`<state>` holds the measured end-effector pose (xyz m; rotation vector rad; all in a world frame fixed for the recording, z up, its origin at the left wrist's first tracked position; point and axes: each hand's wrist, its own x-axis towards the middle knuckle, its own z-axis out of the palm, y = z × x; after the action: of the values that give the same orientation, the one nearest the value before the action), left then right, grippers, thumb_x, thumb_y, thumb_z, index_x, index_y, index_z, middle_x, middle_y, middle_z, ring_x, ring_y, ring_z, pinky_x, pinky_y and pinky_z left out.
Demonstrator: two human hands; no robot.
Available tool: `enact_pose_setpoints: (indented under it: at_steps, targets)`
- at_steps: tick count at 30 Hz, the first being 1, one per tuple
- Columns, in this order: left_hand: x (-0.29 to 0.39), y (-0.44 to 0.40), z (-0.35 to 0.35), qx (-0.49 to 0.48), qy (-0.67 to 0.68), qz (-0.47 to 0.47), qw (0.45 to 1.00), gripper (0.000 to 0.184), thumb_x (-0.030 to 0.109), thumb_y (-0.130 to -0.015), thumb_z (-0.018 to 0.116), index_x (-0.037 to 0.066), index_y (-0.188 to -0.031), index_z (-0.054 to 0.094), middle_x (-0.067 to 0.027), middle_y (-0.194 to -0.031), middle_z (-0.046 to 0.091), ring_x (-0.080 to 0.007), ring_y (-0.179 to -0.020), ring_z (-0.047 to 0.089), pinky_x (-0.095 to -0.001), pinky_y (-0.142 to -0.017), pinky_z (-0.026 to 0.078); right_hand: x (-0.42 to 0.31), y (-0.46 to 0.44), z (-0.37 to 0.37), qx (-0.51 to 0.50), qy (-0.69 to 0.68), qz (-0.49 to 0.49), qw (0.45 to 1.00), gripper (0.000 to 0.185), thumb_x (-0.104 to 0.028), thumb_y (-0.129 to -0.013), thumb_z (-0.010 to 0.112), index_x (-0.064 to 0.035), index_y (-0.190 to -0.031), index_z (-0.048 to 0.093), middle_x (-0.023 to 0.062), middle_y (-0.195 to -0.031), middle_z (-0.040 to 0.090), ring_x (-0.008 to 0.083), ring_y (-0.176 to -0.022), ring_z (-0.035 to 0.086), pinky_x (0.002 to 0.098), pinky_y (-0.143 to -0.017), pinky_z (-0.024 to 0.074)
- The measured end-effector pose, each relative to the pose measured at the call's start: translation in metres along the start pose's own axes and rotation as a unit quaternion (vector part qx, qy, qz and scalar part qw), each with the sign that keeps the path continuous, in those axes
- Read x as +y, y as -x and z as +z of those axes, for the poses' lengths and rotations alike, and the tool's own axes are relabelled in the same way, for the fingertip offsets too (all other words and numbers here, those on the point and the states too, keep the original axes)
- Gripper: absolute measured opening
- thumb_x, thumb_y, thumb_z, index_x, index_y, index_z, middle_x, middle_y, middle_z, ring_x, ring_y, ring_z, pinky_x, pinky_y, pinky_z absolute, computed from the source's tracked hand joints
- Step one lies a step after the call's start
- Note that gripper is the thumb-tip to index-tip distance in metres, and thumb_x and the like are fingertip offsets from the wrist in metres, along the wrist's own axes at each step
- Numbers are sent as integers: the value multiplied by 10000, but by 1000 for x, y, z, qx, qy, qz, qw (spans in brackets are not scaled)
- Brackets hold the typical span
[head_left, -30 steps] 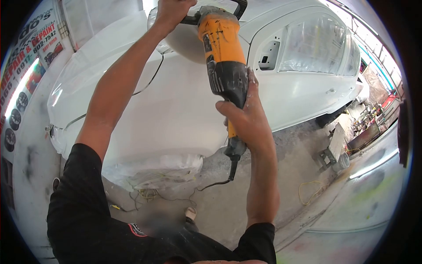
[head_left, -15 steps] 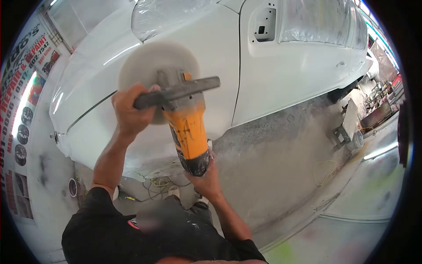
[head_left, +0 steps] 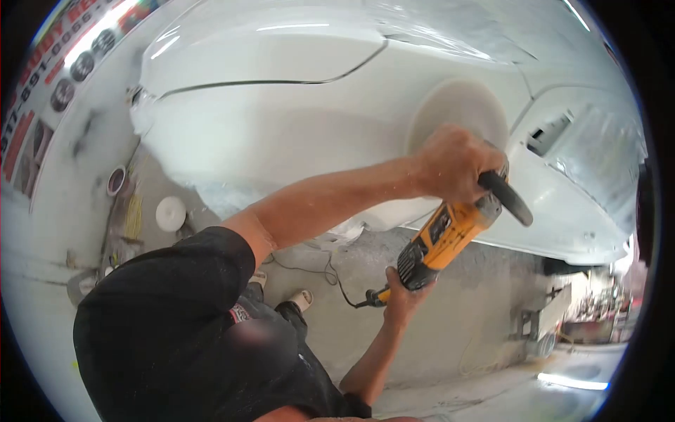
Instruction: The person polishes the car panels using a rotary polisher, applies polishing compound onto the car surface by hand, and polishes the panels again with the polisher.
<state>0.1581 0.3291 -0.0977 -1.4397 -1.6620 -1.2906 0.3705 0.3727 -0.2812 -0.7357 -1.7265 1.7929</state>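
A yellow-orange and black polisher (head_left: 448, 235) is held in both hands, slanting up to the right. My left hand (head_left: 457, 163) is closed around its black front handle (head_left: 512, 200). Lower down, my right hand (head_left: 406, 294) wraps the rear end of the polisher, where the power cord comes out. A round white buffing pad (head_left: 460, 112) lies against the white car body (head_left: 295, 133), just left of the door seam. The pad looks smeared, as if spinning. My left hand and forearm hide part of the pad and the tool's head.
The dark power cord (head_left: 330, 273) trails across the floor near my feet. Plastic film (head_left: 598, 155) covers the car's windows. A white round container (head_left: 171, 214) and a bucket (head_left: 117, 181) stand at the left. A bench (head_left: 552, 313) is at the right, and a printed banner (head_left: 49, 84) hangs upper left.
The polisher and both hands have moved right along the car body, toward the door seam. The tool has turned to slant more, and the view has tilted. Both hands keep their hold.
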Motion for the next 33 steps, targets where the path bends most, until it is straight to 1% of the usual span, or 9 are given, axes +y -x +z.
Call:
enact_pose_setpoints:
  at_steps: [5,8,11,14,19,25,28,32,33]
  targets:
    - [-5,63,-66,15,3,-2,1000,225,83,-706,790,91,-687,566,-57,-599,552,-280,-529,561,-385,-487,410,18,55,31,-29,104,22,994,813,-69,-720,879,-2,-1384,414,127,-1207,605,228,-1092,613,368,-938,506]
    - [-3,98,-132,11,-43,6,999,271,36,-780,781,84,-664,541,-53,-563,474,-238,-467,474,-371,-453,352,23,83,68,-63,73,-1,995,804,-46,-705,887,-13,-1358,420,120,-1188,576,218,-1061,602,363,-932,502]
    - [2,140,-194,19,-93,-29,995,313,12,-790,769,73,-632,505,-46,-545,435,-217,-445,440,-350,-435,321,30,110,105,-126,18,47,991,901,-108,-748,885,11,-1457,341,154,-1239,617,255,-1154,631,389,-994,509]
    - [9,176,-244,18,-114,-34,993,353,6,-797,762,69,-609,469,-49,-534,420,-215,-431,418,-346,-427,300,63,146,142,-161,58,16,985,932,-136,-768,875,18,-1487,303,195,-1301,615,281,-1209,629,396,-1024,498]
    - [32,222,-285,-44,-127,-45,990,374,-14,-781,766,71,-592,455,-47,-524,412,-212,-425,417,-343,-422,300,90,196,180,-219,65,94,969,1012,-114,-715,906,54,-1485,271,184,-1347,512,268,-1271,532,375,-1084,427]
    - [36,218,-263,-130,-114,-38,984,339,17,-784,770,77,-611,485,-34,-523,411,-221,-428,421,-347,-435,314,109,227,180,-167,33,85,982,931,-117,-706,911,16,-1429,340,164,-1295,535,267,-1221,556,395,-1050,448]
    - [34,200,-221,-131,-108,-26,985,303,40,-795,766,84,-635,513,-32,-528,415,-231,-437,429,-351,-447,325,103,213,158,-130,14,89,987,884,-108,-699,911,-8,-1392,370,156,-1271,548,259,-1179,573,407,-1022,463]
    - [28,175,-149,-135,-107,-10,985,204,67,-696,792,92,-697,590,-36,-566,489,-232,-471,485,-356,-458,366,114,176,118,-98,-45,110,988,876,-113,-681,920,-7,-1372,392,151,-1249,565,250,-1149,584,398,-996,475]
    - [27,167,-125,-130,-95,-9,987,240,63,-734,786,87,-670,556,-49,-558,464,-239,-462,460,-363,-452,346,112,163,105,-94,-33,96,990,854,-90,-691,901,-4,-1369,389,151,-1240,572,249,-1136,595,393,-983,483]
